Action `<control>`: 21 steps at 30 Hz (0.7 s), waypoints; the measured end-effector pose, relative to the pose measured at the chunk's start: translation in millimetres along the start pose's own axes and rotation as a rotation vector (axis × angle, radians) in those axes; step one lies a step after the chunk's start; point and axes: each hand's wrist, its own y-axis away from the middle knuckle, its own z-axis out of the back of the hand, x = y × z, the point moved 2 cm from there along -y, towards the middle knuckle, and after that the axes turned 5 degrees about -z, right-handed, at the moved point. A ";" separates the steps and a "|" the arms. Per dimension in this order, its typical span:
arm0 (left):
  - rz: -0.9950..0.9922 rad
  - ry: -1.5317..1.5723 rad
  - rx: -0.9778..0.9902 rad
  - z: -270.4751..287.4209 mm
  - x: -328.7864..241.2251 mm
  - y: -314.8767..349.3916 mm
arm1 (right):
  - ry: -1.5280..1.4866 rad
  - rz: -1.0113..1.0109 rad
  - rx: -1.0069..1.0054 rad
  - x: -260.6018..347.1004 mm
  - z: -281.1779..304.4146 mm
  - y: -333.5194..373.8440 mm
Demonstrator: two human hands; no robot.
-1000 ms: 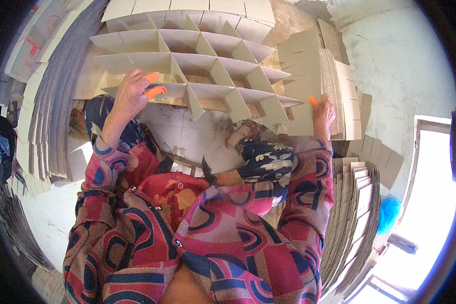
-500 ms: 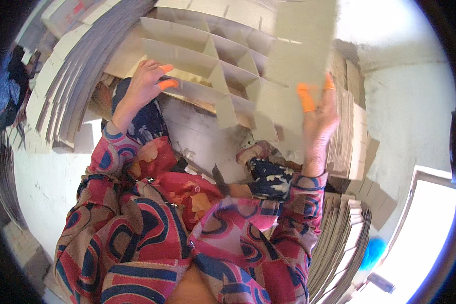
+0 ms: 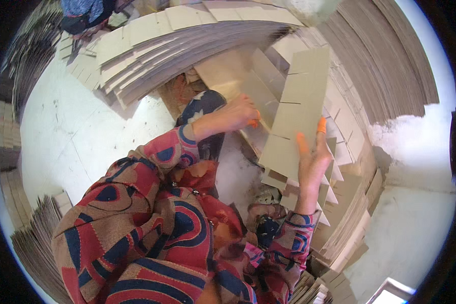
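Observation:
A long slotted cardboard strip (image 3: 300,96) slants away from me, its flat face turned up. My right hand (image 3: 313,161) grips its right edge, with orange covers on the thumb and a finger. Beneath and beside the strip stand crossing cardboard dividers (image 3: 261,90), partly hidden by it. My left hand (image 3: 238,113) is closed at the near left edge of these dividers; its orange-covered fingertips are curled in and partly out of sight. White-edged divider ends (image 3: 330,195) poke out beside my right wrist.
A long fanned stack of slotted cardboard strips (image 3: 187,43) curves across the far left. More stacked cardboard (image 3: 385,61) stands at the far right, and another pile (image 3: 347,228) lies near my right arm. My patterned trouser knee (image 3: 207,104) is below my left forearm.
The view has swung to the right. My left hand has gone from spread fingers to closed at the dividers. The strip in my right hand has come nearer and tilted over the dividers.

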 end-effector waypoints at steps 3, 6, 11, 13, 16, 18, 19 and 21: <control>-0.001 0.005 -0.024 1.8 -1.1 0.1 | -0.015 0.013 -0.018 -3.9 -0.3 -4.0; -0.008 0.002 -0.024 1.9 -2.4 -4.3 | 0.067 0.023 -0.021 -4.9 -1.6 -3.3; -0.022 0.016 -0.032 3.6 -1.4 -7.2 | 0.091 0.099 -0.019 -5.8 2.7 -6.4; -0.029 0.016 -0.044 1.8 -0.1 -8.0 | 0.055 0.042 0.004 -4.6 3.8 -6.2; -0.043 0.039 -0.060 3.0 -1.5 -7.6 | 0.076 -0.011 0.021 -1.4 -4.0 -4.9; -0.039 0.028 -0.067 4.1 -3.9 -7.4 | 0.101 -0.013 0.034 -1.3 -10.3 -2.1; -0.039 0.043 -0.083 3.9 -3.9 -7.2 | 0.107 -0.007 0.030 -1.2 -11.0 -2.0; -0.037 0.072 -0.111 3.7 -4.2 -7.4 | 0.109 0.003 0.012 -1.6 -10.5 -2.4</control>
